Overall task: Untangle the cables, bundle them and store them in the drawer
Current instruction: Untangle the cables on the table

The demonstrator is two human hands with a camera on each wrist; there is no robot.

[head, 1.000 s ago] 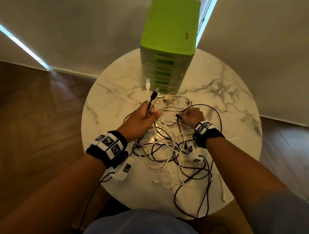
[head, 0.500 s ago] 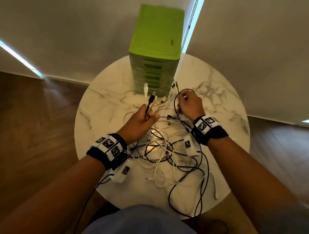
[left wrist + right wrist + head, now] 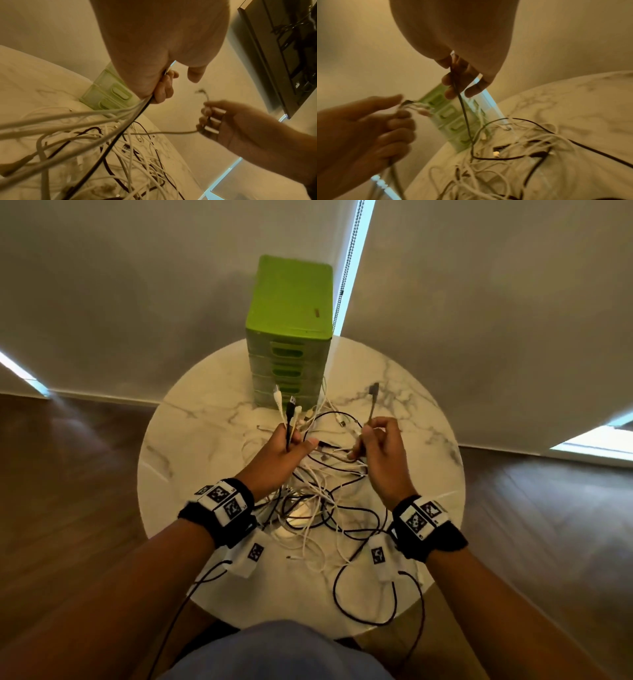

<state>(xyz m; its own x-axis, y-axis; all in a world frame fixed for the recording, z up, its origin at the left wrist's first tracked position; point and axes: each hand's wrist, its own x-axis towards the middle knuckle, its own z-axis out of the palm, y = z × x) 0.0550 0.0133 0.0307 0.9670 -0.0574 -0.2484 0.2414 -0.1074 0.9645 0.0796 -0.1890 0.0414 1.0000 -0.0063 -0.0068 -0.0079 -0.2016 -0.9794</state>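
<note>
The green drawer unit (image 3: pixel 290 337) stood at the far edge of the round marble table (image 3: pixel 424 419), its drawers all pushed in. In front of it lay the tangle of cables (image 3: pixel 318 508), white and black strands looped over one another across the tabletop, with one black loop trailing toward the near rim.

The left hand (image 3: pixel 279 455) was raised above the tangle, just in front of the drawer unit, fingers curled round a small bunch of cable ends (image 3: pixel 289 412); white plugs and one black plug stuck up out of the fist, and their cords ran down into the heap. The right hand (image 3: pixel 383 453) hovered to the right of the unit, its thumb and fingers pinching a single dark cable (image 3: pixel 372 405), whose plug end stood up above the knuckles while the rest dropped back into the tangle. Both wrists wore black bands with printed square markers.
</note>
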